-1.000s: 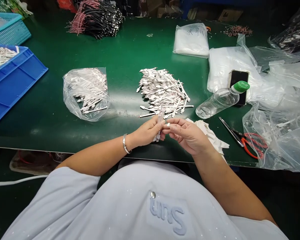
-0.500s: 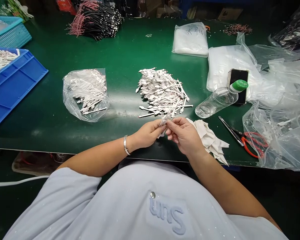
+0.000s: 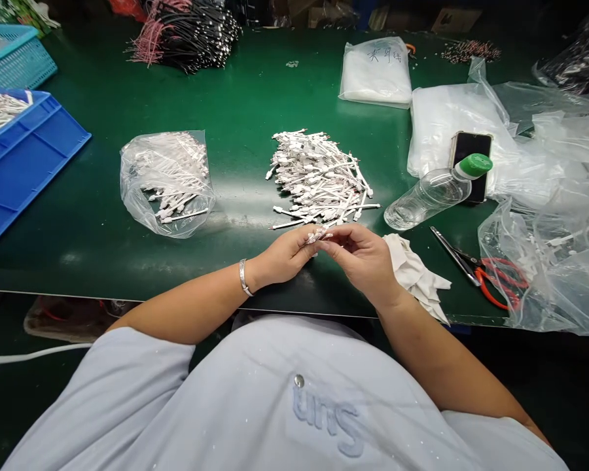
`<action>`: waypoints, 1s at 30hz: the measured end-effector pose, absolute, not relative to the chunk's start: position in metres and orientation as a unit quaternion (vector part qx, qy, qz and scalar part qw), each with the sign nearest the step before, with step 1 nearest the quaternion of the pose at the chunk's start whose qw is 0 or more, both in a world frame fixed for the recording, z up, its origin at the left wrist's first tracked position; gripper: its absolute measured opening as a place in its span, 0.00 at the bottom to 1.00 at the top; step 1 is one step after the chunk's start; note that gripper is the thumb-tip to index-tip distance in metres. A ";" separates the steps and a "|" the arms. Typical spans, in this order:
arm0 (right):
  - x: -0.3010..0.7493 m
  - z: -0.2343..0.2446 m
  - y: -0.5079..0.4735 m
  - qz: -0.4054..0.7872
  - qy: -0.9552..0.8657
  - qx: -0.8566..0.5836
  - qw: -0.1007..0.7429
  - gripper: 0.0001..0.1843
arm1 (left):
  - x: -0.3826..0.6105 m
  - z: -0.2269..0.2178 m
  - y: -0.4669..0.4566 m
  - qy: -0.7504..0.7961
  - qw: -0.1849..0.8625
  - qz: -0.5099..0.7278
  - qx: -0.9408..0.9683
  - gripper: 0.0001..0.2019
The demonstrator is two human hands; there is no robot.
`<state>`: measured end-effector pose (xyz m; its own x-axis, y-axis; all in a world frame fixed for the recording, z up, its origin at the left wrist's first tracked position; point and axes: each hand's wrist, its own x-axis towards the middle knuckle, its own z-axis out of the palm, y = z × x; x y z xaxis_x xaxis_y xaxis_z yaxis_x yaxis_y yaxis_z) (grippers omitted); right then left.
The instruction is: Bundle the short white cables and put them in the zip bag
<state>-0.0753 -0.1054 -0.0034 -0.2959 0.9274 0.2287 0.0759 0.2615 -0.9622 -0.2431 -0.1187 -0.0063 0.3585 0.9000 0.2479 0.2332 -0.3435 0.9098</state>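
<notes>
My left hand [image 3: 287, 254] and my right hand [image 3: 360, 258] meet at the near edge of the green table [image 3: 245, 111], fingers pinched together on a small bundle of short white cable pieces [image 3: 316, 235]. Just beyond my fingertips lies a loose pile of the same white cable pieces [image 3: 317, 176]. A clear plastic bag holding more of them [image 3: 167, 180] rests to the left. A crumpled white cloth [image 3: 415, 275] lies beside my right wrist.
A blue tray [image 3: 24, 163] with white pieces and a teal basket [image 3: 14, 59] sit at left. A plastic bottle [image 3: 434, 193], a phone [image 3: 468, 160], red-handled scissors [image 3: 485, 275] and several plastic bags [image 3: 544, 196] crowd the right. Black and pink wires [image 3: 186, 33] lie far back.
The bundle stood upright in my left hand a second ago; both hands have since closed together on it and shifted slightly up towards the pile.
</notes>
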 end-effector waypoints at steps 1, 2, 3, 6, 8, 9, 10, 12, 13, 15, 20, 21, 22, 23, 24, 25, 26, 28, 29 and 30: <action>-0.075 -0.004 -0.105 0.459 -0.664 -0.382 0.451 0.08 | -0.243 -0.007 -0.118 0.400 0.418 0.406 0.708 0.14; -0.074 -0.005 -0.104 0.440 -0.679 -0.379 0.450 0.07 | -0.243 -0.008 -0.117 0.400 0.423 0.409 0.702 0.14; -0.074 -0.005 -0.103 0.415 -0.698 -0.375 0.447 0.07 | -0.243 -0.008 -0.117 0.399 0.429 0.412 0.698 0.13; -0.073 -0.003 -0.101 0.339 -0.744 -0.380 0.432 0.07 | -0.242 -0.005 -0.116 0.400 0.456 0.408 0.682 0.11; -0.072 -0.001 -0.102 0.331 -0.729 -0.410 0.437 0.13 | -0.242 0.000 -0.117 0.417 0.506 0.422 0.626 0.08; -0.071 -0.001 -0.103 0.358 -0.708 -0.427 0.435 0.17 | -0.242 0.002 -0.117 0.424 0.548 0.439 0.572 0.07; -0.070 -0.001 -0.105 0.408 -0.682 -0.438 0.419 0.20 | -0.243 0.005 -0.118 0.427 0.594 0.458 0.505 0.06; -0.069 -0.002 -0.110 0.549 -0.622 -0.439 0.345 0.23 | -0.244 0.009 -0.117 0.415 0.675 0.489 0.364 0.05; -0.068 -0.003 -0.113 0.613 -0.590 -0.431 0.300 0.23 | -0.245 0.010 -0.117 0.408 0.703 0.495 0.308 0.04; -0.067 -0.005 -0.119 0.684 -0.539 -0.425 0.249 0.22 | -0.246 0.012 -0.117 0.406 0.733 0.490 0.242 0.03; -0.066 -0.011 -0.124 0.671 -0.531 -0.447 0.262 0.19 | -0.245 0.010 -0.117 0.407 0.763 0.463 0.195 0.07; -0.065 -0.012 -0.124 0.663 -0.533 -0.453 0.266 0.19 | -0.245 0.010 -0.118 0.408 0.764 0.462 0.191 0.08; -0.065 -0.013 -0.123 0.657 -0.531 -0.460 0.272 0.20 | -0.244 0.010 -0.118 0.409 0.765 0.462 0.188 0.08; -0.064 -0.013 -0.123 0.653 -0.525 -0.469 0.279 0.22 | -0.244 0.010 -0.118 0.410 0.765 0.462 0.184 0.08; -0.063 -0.014 -0.123 0.651 -0.518 -0.475 0.286 0.23 | -0.244 0.010 -0.118 0.411 0.765 0.461 0.181 0.08; -0.063 -0.013 -0.124 0.653 -0.511 -0.478 0.290 0.24 | -0.244 0.009 -0.118 0.410 0.767 0.461 0.178 0.08; -0.062 -0.012 -0.124 0.658 -0.507 -0.477 0.288 0.24 | -0.243 0.009 -0.118 0.407 0.769 0.461 0.177 0.08; -0.063 -0.009 -0.125 0.677 -0.507 -0.464 0.262 0.22 | -0.243 0.009 -0.118 0.394 0.776 0.459 0.178 0.08; -0.064 -0.007 -0.126 0.689 -0.509 -0.455 0.244 0.21 | -0.243 0.008 -0.118 0.387 0.780 0.458 0.179 0.08; -0.065 -0.006 -0.126 0.699 -0.509 -0.447 0.229 0.20 | -0.243 0.008 -0.118 0.380 0.784 0.457 0.181 0.08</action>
